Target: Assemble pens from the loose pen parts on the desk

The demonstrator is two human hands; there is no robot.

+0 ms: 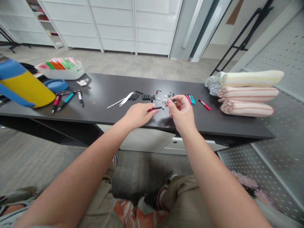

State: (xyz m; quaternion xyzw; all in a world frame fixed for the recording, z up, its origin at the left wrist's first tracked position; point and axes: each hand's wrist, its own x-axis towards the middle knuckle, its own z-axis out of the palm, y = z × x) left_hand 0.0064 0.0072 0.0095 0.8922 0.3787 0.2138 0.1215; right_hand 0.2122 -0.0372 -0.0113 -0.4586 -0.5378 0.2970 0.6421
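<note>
My left hand (140, 114) is closed on a red and black pen (157, 108), its silver tip pointing right. Opposite that tip, my right hand (181, 110) pinches a small pen part, and a short black piece (174, 100) shows at its fingers. The part at the fingertips is too small to make out fully. Just behind the hands lie short black grips (146, 97), thin black tubes (135, 96), white refills (125, 99) and small silver parts (169, 95). Red and teal barrels (190, 99) rest beyond my right hand, with a red barrel (204, 104) farther right.
Assembled pens (66, 100) lie at the left by a blue lid (56, 85) and a blue and yellow container (26, 85). Behind them stands a white bin (61, 72) of colourful packets. Rolled towels (248, 93) are stacked at the right end of the dark table (104, 85).
</note>
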